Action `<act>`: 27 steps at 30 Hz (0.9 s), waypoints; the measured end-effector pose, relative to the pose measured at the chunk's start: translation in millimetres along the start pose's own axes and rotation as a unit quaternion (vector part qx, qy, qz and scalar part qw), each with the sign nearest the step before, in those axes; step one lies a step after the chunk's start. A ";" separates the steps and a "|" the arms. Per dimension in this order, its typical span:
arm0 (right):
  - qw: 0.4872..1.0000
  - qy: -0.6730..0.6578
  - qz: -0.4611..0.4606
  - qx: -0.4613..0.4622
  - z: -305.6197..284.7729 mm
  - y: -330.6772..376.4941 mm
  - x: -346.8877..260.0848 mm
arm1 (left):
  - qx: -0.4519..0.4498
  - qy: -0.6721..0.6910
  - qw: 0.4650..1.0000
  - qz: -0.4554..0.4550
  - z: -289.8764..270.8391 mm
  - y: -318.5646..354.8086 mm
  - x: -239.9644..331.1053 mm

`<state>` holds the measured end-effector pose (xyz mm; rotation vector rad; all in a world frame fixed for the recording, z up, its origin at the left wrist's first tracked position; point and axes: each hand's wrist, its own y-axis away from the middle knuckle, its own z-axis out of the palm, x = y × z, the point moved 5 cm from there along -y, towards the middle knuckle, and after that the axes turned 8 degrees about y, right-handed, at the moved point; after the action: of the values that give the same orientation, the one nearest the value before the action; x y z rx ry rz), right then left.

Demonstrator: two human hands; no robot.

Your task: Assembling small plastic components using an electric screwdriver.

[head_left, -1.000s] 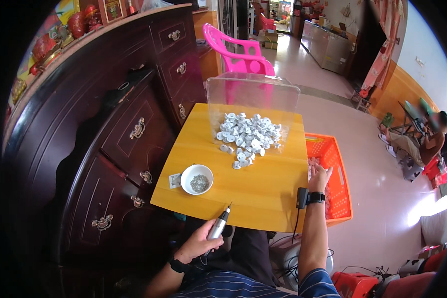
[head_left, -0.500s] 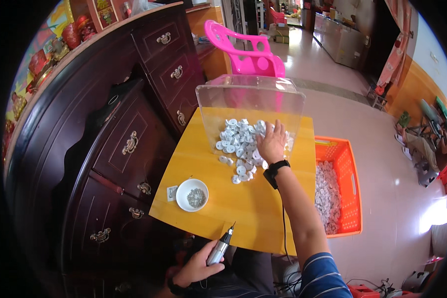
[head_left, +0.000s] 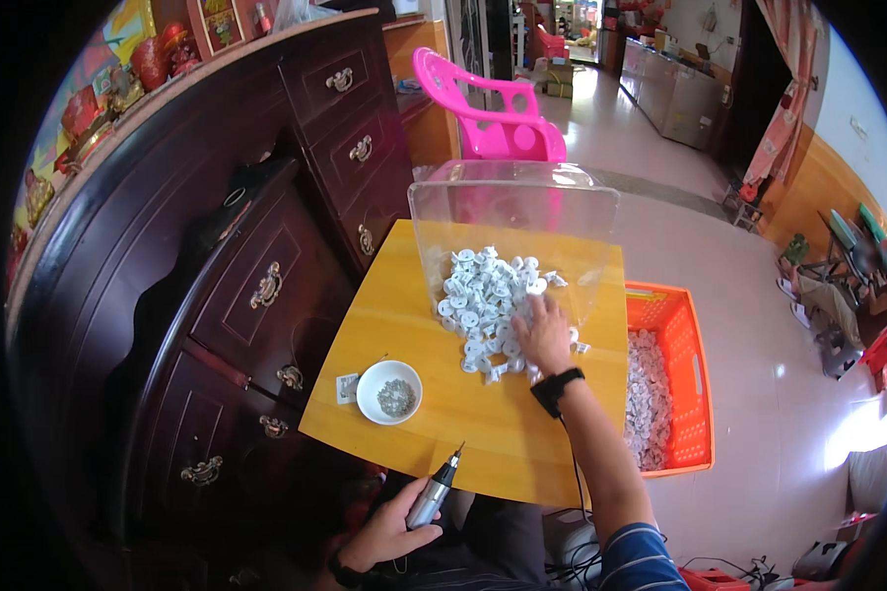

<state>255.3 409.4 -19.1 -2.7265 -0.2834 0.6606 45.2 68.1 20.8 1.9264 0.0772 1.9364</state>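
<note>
Reaching across the yellow wooden counter [head_left: 414,325], the right hand [head_left: 542,335] lies spread, palm down, on the near edge of the heap of small white plastic parts [head_left: 483,300], its fingers loose and closed on nothing that can be seen; it looks placed to sort or draw a piece out of the pile. The heap sits at the far middle of the counter, banked against a clear plastic screen [head_left: 512,212] standing upright behind it, which seems there to stop pieces sliding off the back edge.

The left hand [head_left: 389,532] is held low by the lap, below the counter's near edge, curled around a slim grey pen-shaped power tool [head_left: 434,492] with its tip pointing up and away from the body, apparently parked clear of the surface. A small round white bowl [head_left: 388,391] of tiny dark bits stands near the left front corner. An orange plastic crate [head_left: 690,374] on the floor to the right holds more pale parts.

Compared with a second ago, the right hand has left the counter's right edge by the crate and now rests on the heap; the left hand holds the tool much as before.
</note>
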 end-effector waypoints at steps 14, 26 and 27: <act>0.982 -0.031 0.082 0.164 -44.4 65.1 70.8 | 0.011 -0.009 0.999 0.045 -21.6 22.1 -2.8; 0.992 -0.091 -0.002 0.084 -7.8 94.5 -26.1 | 0.022 -0.006 0.998 0.056 -24.1 35.2 -0.1; 0.989 -0.096 -0.021 0.109 -10.6 83.2 -24.5 | 0.023 -0.004 0.999 0.045 -24.1 36.4 -0.9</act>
<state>248.5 322.9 -29.5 -2.4470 -0.2951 0.8885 13.0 40.3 30.4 1.9992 0.0338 2.0003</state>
